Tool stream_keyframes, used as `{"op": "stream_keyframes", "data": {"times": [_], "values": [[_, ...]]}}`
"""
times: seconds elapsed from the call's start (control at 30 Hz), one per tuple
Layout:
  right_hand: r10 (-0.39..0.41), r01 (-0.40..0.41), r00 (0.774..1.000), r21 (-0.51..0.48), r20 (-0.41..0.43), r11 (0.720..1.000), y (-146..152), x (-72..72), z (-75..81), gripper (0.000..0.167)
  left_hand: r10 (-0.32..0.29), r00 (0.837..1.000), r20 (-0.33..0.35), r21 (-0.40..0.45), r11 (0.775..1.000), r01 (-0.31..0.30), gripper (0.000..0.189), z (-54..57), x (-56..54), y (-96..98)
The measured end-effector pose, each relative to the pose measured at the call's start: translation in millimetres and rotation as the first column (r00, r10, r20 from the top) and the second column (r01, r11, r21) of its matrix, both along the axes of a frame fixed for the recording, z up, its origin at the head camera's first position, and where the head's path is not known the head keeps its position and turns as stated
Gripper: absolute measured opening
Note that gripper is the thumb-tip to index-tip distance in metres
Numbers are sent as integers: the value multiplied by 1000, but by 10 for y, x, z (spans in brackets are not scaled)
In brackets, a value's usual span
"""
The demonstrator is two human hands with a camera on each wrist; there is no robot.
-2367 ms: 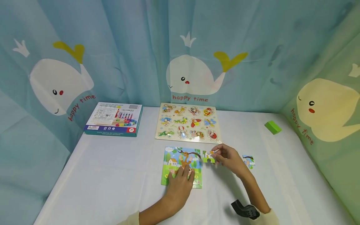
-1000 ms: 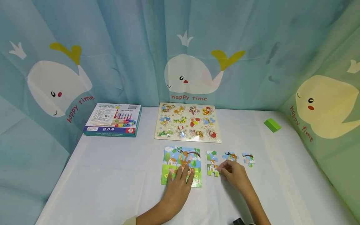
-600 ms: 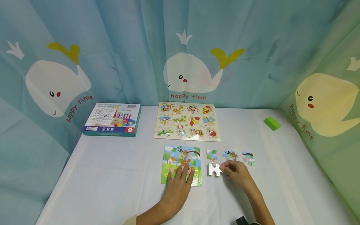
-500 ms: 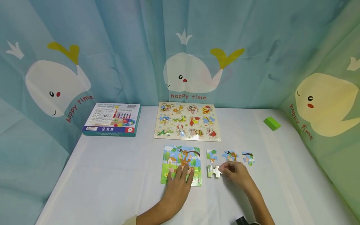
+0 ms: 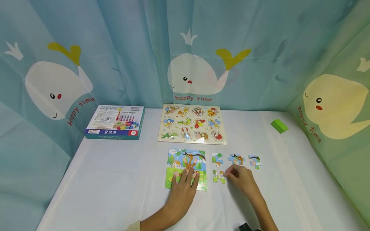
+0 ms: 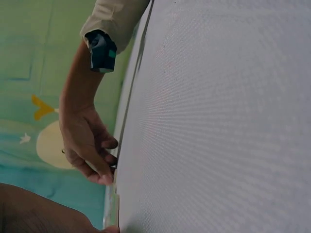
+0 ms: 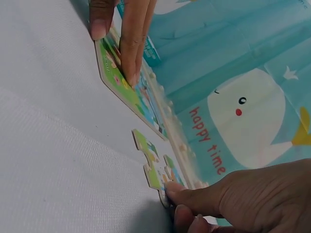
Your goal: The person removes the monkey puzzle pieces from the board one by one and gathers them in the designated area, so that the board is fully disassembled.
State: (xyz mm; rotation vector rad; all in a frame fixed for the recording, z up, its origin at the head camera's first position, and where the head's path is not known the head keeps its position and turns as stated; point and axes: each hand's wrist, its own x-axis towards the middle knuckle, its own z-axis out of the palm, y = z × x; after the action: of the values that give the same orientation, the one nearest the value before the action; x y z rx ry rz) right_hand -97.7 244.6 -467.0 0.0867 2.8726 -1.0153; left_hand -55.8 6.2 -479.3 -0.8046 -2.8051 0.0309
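Observation:
My left hand point(image 5: 182, 196) rests with extended fingers on a square picture puzzle point(image 5: 177, 156) showing a monkey, a house and trees. My right hand point(image 5: 243, 180) pinches the right side of a jigsaw piece point(image 5: 218, 177) with a house and grass on it, just right of the puzzle. In the right wrist view, thumb and fingers grip the edge of that jigsaw piece point(image 7: 152, 169). Above it lie a leafy jigsaw piece point(image 5: 217, 158), a monkey jigsaw piece point(image 5: 236, 159) and a branch jigsaw piece point(image 5: 255, 161). Whether the held piece touches the cloth, I cannot tell.
Behind the puzzle lies a wooden insect board point(image 5: 192, 124). A boxed bead set point(image 5: 115, 122) stands at the back left, and a green block point(image 5: 279, 126) at the back right. Whale-print curtains point(image 5: 138, 57) enclose the white-covered table point(image 5: 115, 179).
My right hand has brought the house piece down from beside the puzzle's upper right corner. Its surface tilted and caught glare half a second ago; now its picture shows. My left hand stays put.

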Motion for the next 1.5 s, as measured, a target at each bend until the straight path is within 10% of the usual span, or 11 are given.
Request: {"op": "stream_keyframes", "data": {"times": [0.47,0.8,0.97,1.2,1.5], "values": [[10,-9,999,25,-30,1000,-3,1,-17,11,-28,999,-29,-9,1000,28,53,1,16,15],[122,-105,971,91,-205,990,-129,-188,78,11,-29,999,19,-56,998,30,55,26,94,32],[285,-278,931,65,-228,958,-381,-416,121,9,-29,997,67,-94,995,35,55,43,150,52],[520,-530,820,22,-240,847,-699,-686,67,7,-29,989,145,-117,992,46,59,52,173,56],[630,-650,753,-66,-191,757,-860,-835,-4,13,-68,987,145,-130,988,87,58,26,162,58]]}}
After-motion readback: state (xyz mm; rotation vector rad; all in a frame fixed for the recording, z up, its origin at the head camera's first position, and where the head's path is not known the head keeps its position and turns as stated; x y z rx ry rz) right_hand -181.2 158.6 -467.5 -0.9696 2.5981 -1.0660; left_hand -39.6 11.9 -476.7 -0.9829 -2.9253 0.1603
